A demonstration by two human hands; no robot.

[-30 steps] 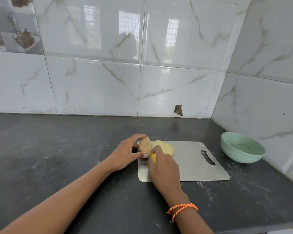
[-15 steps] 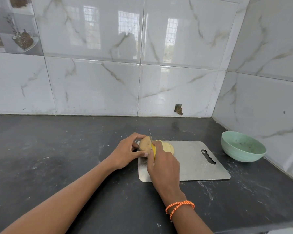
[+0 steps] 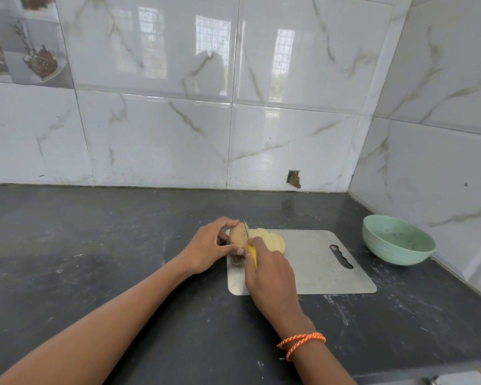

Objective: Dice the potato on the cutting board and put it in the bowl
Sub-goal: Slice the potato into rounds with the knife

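A brown-skinned piece of potato [image 3: 238, 235] stands on the left end of a steel cutting board [image 3: 317, 270]. My left hand [image 3: 210, 247] grips it from the left, thumb in front and fingers behind. My right hand [image 3: 271, 276] holds a knife with a yellow handle [image 3: 252, 256]; its thin blade sits against the potato's right face, tip pointing away from me. Several pale yellow potato slices [image 3: 270, 238] lean together just right of the blade. A light green bowl [image 3: 397, 240] sits on the counter to the right of the board.
The dark stone counter [image 3: 95, 245] stretches wide to the left and in front of the board. Tiled walls close it off at the back and on the right, just behind the bowl. The counter's front edge runs along the lower right.
The knife, lifted above the potato half a second ago, has come down into the potato's right side. My left hand keeps the same hold. The slices have not moved.
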